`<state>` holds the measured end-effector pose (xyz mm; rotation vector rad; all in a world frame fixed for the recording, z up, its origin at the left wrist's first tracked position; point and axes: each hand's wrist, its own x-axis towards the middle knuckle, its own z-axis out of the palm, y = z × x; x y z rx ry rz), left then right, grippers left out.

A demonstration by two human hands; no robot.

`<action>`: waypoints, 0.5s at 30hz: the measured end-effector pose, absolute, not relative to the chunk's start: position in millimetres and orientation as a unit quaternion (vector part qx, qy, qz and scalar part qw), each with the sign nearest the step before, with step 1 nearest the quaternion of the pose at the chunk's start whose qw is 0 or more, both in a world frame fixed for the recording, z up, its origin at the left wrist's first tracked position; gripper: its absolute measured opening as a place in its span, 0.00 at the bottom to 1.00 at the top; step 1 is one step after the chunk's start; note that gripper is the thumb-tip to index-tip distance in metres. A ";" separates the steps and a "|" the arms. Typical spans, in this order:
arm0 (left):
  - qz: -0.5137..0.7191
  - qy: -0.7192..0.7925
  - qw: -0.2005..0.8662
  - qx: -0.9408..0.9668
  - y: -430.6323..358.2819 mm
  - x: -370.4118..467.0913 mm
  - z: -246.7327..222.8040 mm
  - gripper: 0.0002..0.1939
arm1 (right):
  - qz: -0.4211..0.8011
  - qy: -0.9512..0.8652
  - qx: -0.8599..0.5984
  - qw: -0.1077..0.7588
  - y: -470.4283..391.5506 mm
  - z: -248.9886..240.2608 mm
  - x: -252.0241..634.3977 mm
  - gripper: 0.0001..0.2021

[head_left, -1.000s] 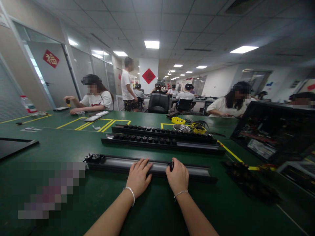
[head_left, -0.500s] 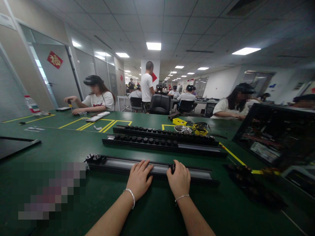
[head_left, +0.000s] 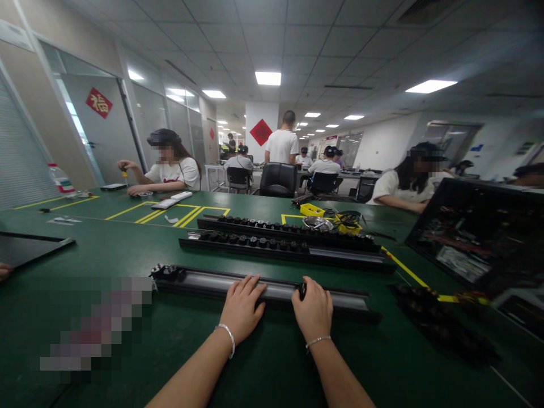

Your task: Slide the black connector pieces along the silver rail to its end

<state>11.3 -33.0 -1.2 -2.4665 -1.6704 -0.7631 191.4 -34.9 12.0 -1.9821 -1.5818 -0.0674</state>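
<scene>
"Green tabletop [head_left: 178, 331] from the head camera; how does the rail [head_left: 204, 280] lie?"

"Lengthwise left to right before the person, right end nearer; long, black, grey-channelled"

"Fingers?"

"Left hand [head_left: 243, 306]: slightly apart, on the rail; right hand [head_left: 315, 306]: pinching a small black part [head_left: 302, 291] over it"

**Near rail [head_left: 278, 291], mostly bare**

I see it lying left to right, black with a silvery channel [head_left: 208, 280], its right end slightly nearer. Black parts [head_left: 168, 273] crowd its left end. Right of its middle, a dark piece [head_left: 302, 291] shows, partly hidden.
</scene>
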 end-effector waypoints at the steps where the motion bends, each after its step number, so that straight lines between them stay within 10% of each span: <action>1: -0.248 -0.543 0.033 -0.802 -33.1 11.4 -1.0 0.19 | -0.025 -0.596 -0.745 0.298 -34.9 11.9 191.5 0.21; 15: -0.249 -0.544 0.034 -0.801 -34.0 11.8 0.3 0.19 | -0.041 -0.590 -0.747 0.303 -35.7 10.9 197.1 0.20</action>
